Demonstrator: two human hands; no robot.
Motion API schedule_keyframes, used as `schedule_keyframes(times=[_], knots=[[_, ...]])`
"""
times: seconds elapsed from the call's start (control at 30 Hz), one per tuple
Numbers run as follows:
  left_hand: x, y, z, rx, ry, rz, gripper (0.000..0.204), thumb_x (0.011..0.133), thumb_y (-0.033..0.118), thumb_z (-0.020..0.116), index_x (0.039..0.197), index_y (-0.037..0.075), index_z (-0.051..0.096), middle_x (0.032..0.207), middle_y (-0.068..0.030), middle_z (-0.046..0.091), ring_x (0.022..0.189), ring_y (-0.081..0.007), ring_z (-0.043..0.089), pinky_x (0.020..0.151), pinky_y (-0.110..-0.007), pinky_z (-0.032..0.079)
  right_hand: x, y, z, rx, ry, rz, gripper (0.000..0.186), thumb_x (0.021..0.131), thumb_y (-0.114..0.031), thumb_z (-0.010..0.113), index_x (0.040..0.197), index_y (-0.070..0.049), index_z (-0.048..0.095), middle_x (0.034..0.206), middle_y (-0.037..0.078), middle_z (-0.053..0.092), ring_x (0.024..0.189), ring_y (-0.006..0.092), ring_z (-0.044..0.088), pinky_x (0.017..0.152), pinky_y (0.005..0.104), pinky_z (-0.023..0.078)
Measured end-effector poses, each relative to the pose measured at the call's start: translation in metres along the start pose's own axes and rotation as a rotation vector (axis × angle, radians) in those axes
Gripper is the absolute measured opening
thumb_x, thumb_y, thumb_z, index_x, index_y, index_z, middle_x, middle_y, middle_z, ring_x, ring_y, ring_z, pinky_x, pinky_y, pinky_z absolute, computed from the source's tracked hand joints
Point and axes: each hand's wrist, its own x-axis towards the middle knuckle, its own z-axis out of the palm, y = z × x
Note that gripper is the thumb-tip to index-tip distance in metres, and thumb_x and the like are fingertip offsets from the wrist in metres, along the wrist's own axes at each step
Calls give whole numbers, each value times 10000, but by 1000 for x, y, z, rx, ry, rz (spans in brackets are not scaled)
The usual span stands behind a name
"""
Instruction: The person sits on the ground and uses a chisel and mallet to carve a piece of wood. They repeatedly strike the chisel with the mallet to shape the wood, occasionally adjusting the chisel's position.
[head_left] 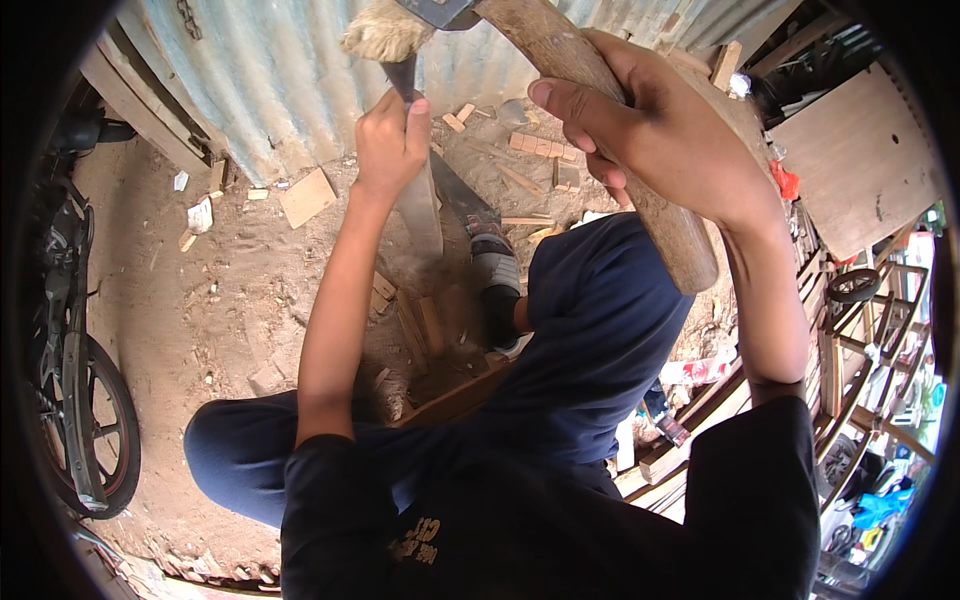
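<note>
My left hand (pixel 392 145) is closed around a chisel (pixel 402 78) held upright. The pale, frayed top of its handle (pixel 385 32) sticks out above my fist, and a broad flat blade (pixel 420 220) runs down below it. My right hand (pixel 660 125) grips a hammer by its thick wooden handle (pixel 575 60), raised at a slant. The dark metal hammer head (pixel 440 10) is cut off by the upper edge of the view, close beside the frayed chisel top. Below the blade the ground is blurred and shadowed.
Wood offcuts (pixel 308 198) and small blocks (pixel 543 147) litter the dirt ground. A corrugated metal sheet (pixel 260 80) rises ahead. A motorcycle wheel (pixel 100 430) stands at left. A wooden board (pixel 850 160) leans at right, above a wooden frame (pixel 880 350). My bent knees flank the work area.
</note>
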Motion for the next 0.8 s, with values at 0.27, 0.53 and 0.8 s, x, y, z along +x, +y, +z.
schedule_keyframes(times=[0.27, 0.53, 0.8], knots=[[0, -8, -11, 5, -54, -11, 426, 1029, 224, 362, 790, -11, 624, 640, -192, 565, 584, -377, 576, 565, -440, 433, -18, 12, -19, 218, 129, -78, 262, 986, -270, 635, 1002, -9, 618, 684, -4, 529, 455, 52, 497, 408, 207, 399], [-2, 5, 5, 6, -99, -10, 399, 997, 212, 495, 697, -37, 582, 630, -203, 557, 557, -402, 574, 528, -457, 445, -6, -37, -17, 37, 293, -222, 262, 985, -249, 604, 849, -28, 569, 618, 15, 532, 471, 84, 523, 447, 243, 439], [1, 2, -2, -60, -111, -24, 437, 986, 225, 524, 635, -35, 541, 601, -220, 533, 544, -417, 549, 532, -472, 422, 0, -62, -18, -77, 270, 9, 259, 992, -257, 586, 854, -39, 605, 594, 16, 554, 463, 94, 541, 449, 240, 442]])
